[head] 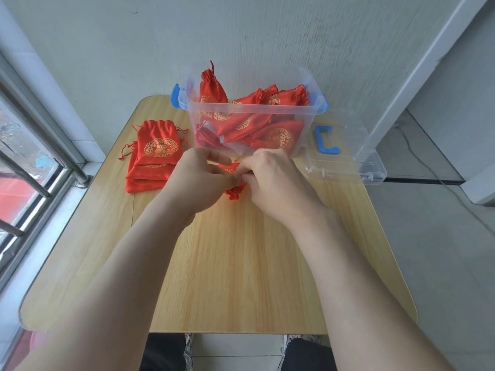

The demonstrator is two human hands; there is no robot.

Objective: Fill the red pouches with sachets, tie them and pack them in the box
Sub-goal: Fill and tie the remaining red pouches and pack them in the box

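Left hand and right hand together over table centre, both pinching pouch neck, likely tying. Box at far edge holds several tied pouches. Stack of flat pouches near left edge left to fill; lid off, right of box

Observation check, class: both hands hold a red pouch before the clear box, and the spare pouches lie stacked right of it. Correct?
No. The head view shows the spare pouches stacked left of the clear box; the rest stands.
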